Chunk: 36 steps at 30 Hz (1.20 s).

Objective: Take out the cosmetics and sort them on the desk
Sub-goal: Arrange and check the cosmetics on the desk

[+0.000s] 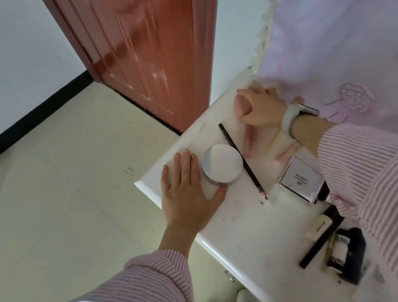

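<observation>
Left hand [186, 192]: lies flat on the desk [244, 222] near its left edge, fingers straight, thumb touching the round compact [223, 166].
Right hand [258, 108]: fingers curled at the far corner; holding anything, I cannot tell.
Compact: likely light, rigid, smooth-sided; best taken around its rim.
Pencil [243, 162]: just right of the compact.

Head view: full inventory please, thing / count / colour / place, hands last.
desk: 1, white, lower right
round compact: 1, white, near the desk's left edge, against the left hand
pencil: 1, black, lying just right of the compact
pink tubes: 2, pink, under the right wrist
square compact: 1, silver, right of the pencil tip
small tube: 1, cream, nearer desk end
black pouch: 1, black, near end, partly hidden
door: 1, reddish brown, behind
curtain: 1, pale pink, right
watch: 1, pale strap, right wrist
left hand: flat, touching the compact
right hand: curled, at the desk's far corner; contents unclear
</observation>
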Tool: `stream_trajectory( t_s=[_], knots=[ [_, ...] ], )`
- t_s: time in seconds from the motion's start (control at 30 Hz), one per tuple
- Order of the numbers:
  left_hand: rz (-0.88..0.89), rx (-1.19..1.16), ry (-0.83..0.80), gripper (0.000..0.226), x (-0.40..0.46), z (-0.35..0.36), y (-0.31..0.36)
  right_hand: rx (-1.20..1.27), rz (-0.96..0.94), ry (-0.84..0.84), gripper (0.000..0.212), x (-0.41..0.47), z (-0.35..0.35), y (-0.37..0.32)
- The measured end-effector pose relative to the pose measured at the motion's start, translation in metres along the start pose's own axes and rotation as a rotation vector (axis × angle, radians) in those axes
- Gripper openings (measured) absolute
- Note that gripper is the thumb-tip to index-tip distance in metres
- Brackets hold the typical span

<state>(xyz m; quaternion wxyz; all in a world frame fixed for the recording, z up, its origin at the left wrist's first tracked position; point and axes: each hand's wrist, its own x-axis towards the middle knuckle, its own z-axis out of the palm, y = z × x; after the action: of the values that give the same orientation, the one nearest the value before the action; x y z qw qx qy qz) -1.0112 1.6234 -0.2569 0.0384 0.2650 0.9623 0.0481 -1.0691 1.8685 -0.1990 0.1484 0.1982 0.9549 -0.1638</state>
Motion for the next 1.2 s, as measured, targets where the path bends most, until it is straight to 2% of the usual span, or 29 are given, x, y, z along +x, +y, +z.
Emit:
stream_trajectory(
  t_s=[0.13, 0.23, 0.3, 0.37, 0.43, 0.5, 0.57, 0.63, 0.7, 0.77, 0.8, 0.87, 0.97, 1.03, 1.1, 1.2],
  knots=[
    [-0.014, 0.001, -0.009, 0.094, -0.001, -0.003, 0.002, -0.148, -0.044, 0.001, 0.074, 0.003, -0.002, -0.006],
    [-0.008, 0.014, 0.01, 0.093, -0.001, -0.004, 0.002, -0.151, -0.133, 0.121, 0.072, -0.005, -0.009, -0.002],
    [-0.013, -0.015, 0.04, 0.089, -0.002, -0.008, 0.005, 0.008, -0.236, 0.232, 0.071, -0.012, -0.017, 0.002],
    [-0.015, -0.027, 0.039, 0.087, -0.001, -0.01, 0.006, 0.328, -0.307, 0.271, 0.065, -0.024, -0.024, 0.0],
    [-0.027, -0.07, -0.001, 0.088, 0.0, -0.013, 0.006, 0.767, -0.301, 0.163, 0.045, -0.04, -0.031, -0.006],
    [-0.027, -0.157, -0.042, 0.089, 0.0, -0.013, 0.001, 1.152, -0.23, -0.091, 0.012, -0.057, -0.037, -0.009],
    [-0.039, -0.288, -0.126, 0.083, -0.001, -0.015, -0.006, 1.377, -0.122, -0.313, 0.014, -0.07, -0.037, -0.01],
    [-0.186, -0.628, -0.096, 0.065, -0.006, -0.027, -0.005, 1.464, -0.106, -0.428, 0.025, -0.08, -0.032, -0.012],
    [-0.443, -1.028, 0.012, 0.038, -0.012, -0.045, 0.001, 1.308, -0.25, -0.382, 0.041, -0.09, -0.024, -0.015],
    [-0.605, -1.349, 0.018, 0.016, -0.019, -0.062, 0.008, 1.041, -0.451, -0.268, 0.065, -0.102, -0.021, -0.021],
    [-0.633, -1.495, -0.015, 0.016, -0.022, -0.07, 0.011, 0.958, -0.523, -0.26, 0.075, -0.108, -0.019, -0.024],
    [-0.571, -1.718, -0.151, 0.037, -0.025, -0.083, 0.013, 0.845, -0.647, -0.299, 0.091, -0.117, -0.015, -0.033],
    [-0.415, -1.84, -0.336, 0.061, -0.027, -0.089, 0.011, 0.596, -0.746, -0.292, 0.105, -0.125, -0.009, -0.047],
    [-0.412, -1.951, -0.361, 0.065, -0.027, -0.089, 0.006, 0.485, -0.766, -0.274, 0.104, -0.127, -0.006, -0.054],
    [-0.43, -2.004, -0.322, 0.062, -0.028, -0.085, -0.001, 0.382, -0.794, -0.251, 0.094, -0.128, -0.004, -0.061],
    [-0.453, -2.021, -0.234, 0.052, -0.027, -0.08, -0.01, 0.439, -0.819, -0.208, 0.059, -0.125, 0.0, -0.072]
  ],
)
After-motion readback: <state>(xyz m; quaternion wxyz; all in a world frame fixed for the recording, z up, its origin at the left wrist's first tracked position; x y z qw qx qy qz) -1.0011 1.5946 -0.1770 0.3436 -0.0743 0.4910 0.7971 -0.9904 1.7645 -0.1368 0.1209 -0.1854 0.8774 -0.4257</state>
